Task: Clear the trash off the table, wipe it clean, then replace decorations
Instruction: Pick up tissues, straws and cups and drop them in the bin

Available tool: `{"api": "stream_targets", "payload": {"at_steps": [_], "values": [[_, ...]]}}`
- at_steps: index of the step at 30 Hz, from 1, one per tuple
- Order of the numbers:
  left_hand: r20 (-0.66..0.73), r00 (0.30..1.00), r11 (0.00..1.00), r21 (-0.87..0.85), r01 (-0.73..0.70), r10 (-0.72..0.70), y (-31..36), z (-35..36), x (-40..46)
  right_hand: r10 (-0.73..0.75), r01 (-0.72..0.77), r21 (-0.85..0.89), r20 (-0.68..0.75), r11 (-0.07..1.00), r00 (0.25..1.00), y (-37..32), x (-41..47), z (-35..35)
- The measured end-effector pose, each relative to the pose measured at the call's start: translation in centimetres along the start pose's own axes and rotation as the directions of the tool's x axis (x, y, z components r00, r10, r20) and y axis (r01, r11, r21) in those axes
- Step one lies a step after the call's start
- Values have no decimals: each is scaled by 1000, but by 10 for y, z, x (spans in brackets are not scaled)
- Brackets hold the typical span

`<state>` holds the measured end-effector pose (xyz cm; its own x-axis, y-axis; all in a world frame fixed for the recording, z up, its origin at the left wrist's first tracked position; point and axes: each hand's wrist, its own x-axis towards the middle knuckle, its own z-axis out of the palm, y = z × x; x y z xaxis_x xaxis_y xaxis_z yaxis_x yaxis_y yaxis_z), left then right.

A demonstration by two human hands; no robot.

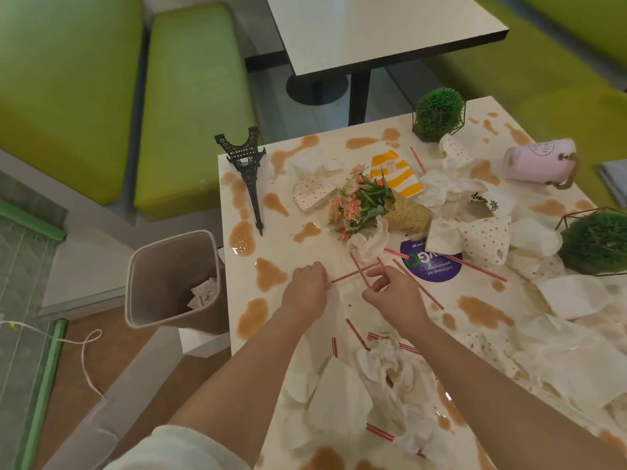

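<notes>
At frame centre on the stained bench (339,154), my left hand (305,286) and right hand (390,293) pinch red straws (346,275) with curled fingers; still clearing trash, so next they go left to the bin (173,283).

This looks like a café or fast-food dining room. Lime-green upholstered booth benches (190,106) run along the floor at ten o'clock, with more green seating (556,62) at one o'clock. A second white-topped table on a black pedestal base (380,32) stands at twelve o'clock, set out like the near white table (234,300). That near table carries shop-style dressing: a black Eiffel Tower model (249,171), potted green ball plants in wire frames (439,113), a small flower bouquet (359,205), and a round purple sticker (432,266) whose print seems to ask guests to keep things clean, though it is hard to read. Polka-dot paper cups (485,242) and striped straws (419,288) lie about, with a beige bin (163,266) at nine o'clock.
</notes>
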<state>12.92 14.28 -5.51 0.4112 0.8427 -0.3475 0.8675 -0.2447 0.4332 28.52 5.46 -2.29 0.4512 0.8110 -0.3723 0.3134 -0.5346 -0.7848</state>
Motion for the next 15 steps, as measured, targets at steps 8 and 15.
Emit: {"api": "stream_targets", "payload": {"at_steps": [8,15], "values": [[-36,996,887,-457,62,-88,-56,-4,-44,23,-24,165,8,986,1000,-29,-9,44],[-93,883,620,-745,245,-460,-108,-42,-68,12,-28,187,88,982,996,-71,-20,101]]}}
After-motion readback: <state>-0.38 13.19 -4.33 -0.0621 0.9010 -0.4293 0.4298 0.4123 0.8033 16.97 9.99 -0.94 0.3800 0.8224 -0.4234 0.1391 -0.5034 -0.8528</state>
